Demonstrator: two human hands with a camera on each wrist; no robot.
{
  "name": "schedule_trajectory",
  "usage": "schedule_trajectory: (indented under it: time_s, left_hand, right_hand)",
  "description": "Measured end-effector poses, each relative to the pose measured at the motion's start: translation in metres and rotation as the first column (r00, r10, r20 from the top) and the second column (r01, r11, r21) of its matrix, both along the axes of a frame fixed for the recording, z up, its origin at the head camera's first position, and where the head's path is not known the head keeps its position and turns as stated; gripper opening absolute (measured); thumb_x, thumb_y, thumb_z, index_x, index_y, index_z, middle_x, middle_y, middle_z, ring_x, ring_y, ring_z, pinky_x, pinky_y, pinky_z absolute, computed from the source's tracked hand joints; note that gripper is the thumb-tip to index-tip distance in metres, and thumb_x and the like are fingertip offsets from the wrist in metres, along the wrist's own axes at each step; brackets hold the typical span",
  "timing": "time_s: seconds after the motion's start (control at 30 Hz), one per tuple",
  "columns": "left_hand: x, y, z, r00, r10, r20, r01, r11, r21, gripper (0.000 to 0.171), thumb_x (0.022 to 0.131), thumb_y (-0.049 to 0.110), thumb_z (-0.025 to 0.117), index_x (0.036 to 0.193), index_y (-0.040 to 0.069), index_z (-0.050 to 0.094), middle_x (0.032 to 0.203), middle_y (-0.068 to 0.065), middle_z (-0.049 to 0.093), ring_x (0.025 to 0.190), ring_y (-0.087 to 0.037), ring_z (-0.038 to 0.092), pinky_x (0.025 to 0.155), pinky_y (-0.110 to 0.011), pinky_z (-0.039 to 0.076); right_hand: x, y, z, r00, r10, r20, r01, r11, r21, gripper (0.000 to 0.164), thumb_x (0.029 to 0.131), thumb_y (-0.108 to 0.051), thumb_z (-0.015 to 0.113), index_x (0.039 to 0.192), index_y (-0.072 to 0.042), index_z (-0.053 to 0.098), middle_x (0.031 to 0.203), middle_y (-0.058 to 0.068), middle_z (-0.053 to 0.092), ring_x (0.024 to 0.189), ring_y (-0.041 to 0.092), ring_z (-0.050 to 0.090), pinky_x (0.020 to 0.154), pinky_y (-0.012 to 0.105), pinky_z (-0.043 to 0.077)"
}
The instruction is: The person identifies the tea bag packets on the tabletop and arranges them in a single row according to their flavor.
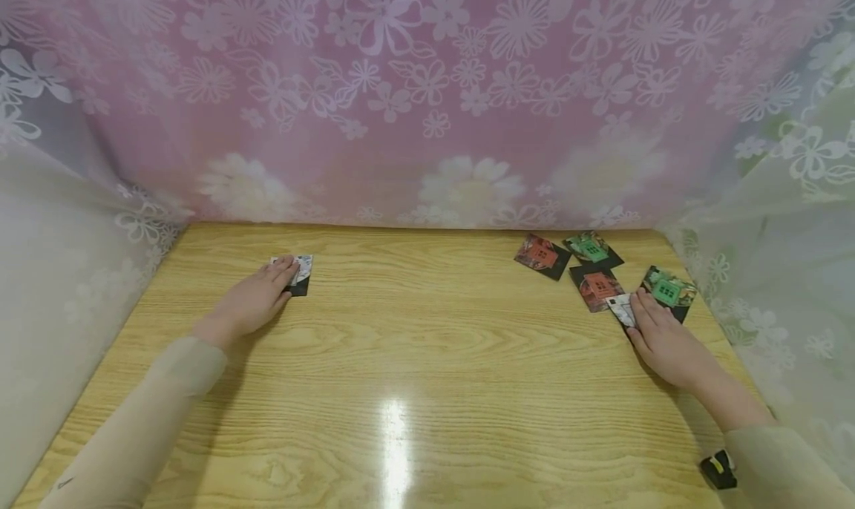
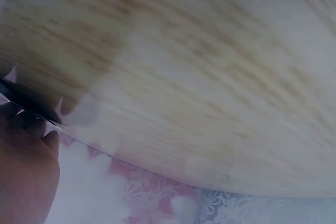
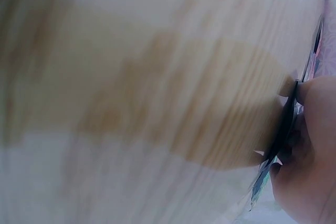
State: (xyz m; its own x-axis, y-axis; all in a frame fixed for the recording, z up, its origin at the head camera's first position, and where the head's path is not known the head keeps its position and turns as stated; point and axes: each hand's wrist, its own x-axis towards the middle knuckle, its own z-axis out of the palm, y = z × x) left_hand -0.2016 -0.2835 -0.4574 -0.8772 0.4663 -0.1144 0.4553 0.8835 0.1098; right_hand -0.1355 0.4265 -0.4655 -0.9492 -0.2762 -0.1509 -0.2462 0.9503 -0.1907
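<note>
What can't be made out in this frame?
- Face of the card under the left hand: head view, fingers cover it.
- White card under the right hand: print too small.
- Both wrist views: blurred; cards seen edge-on only.
- Black object by the right sleeve: too small to identify.

The head view looks forward and down over the wooden table (image 1: 427, 346) to a pink curtain (image 1: 427, 86). Both wrist views sit very near the tabletop, blurred, sharing its grain with the head view.

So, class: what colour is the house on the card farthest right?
Green house on the card, clearest in the head view.
</note>
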Motion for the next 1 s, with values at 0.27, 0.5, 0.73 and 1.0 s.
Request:
schedule_trajectory:
  time_s: [0.27,0.5,0.73,1.0]
  left_hand:
    - [0.002,-0.010,0.008,1.000,-0.003,0.011,0.003,1.000,0.014,0.060,0.112,0.015,0.050,0.163,-0.009,0.030,0.171,-0.031,0.027,0.160,-0.049,0.026,0.132,-0.063,0.025]
    - [0.004,-0.016,0.012,0.998,0.018,0.056,-0.018,1.000,0.010,0.061,0.112,0.012,0.049,0.164,-0.008,0.027,0.172,-0.031,0.024,0.160,-0.049,0.024,0.132,-0.064,0.024]
    - [0.004,-0.018,0.009,0.997,0.022,0.071,-0.023,1.000,0.012,0.060,0.112,0.011,0.045,0.165,-0.009,0.025,0.172,-0.032,0.021,0.160,-0.051,0.023,0.131,-0.065,0.024]
    - [0.003,-0.017,0.003,0.996,0.035,0.087,-0.039,0.998,0.047,0.060,0.113,0.011,0.042,0.165,-0.010,0.022,0.172,-0.033,0.018,0.160,-0.052,0.021,0.131,-0.066,0.023]
  right_hand:
    - [-0.001,-0.002,0.001,1.000,-0.002,-0.003,0.002,1.000,0.001,0.068,0.117,-0.025,0.036,0.165,0.015,0.007,0.170,0.041,0.006,0.160,0.056,0.008,0.130,0.072,0.011]
    - [-0.002,-0.003,0.000,1.000,0.001,-0.016,-0.002,1.000,-0.001,0.068,0.117,-0.024,0.037,0.164,0.016,0.009,0.170,0.042,0.008,0.160,0.056,0.010,0.129,0.073,0.013]
    - [-0.001,-0.003,0.001,1.000,0.001,-0.015,-0.001,1.000,-0.003,0.068,0.117,-0.024,0.037,0.164,0.016,0.009,0.170,0.041,0.009,0.160,0.057,0.010,0.129,0.073,0.013]
    - [0.000,-0.002,0.000,0.999,0.010,-0.037,-0.009,1.000,0.014,0.067,0.117,-0.023,0.038,0.164,0.016,0.011,0.170,0.041,0.010,0.160,0.057,0.012,0.130,0.072,0.012]
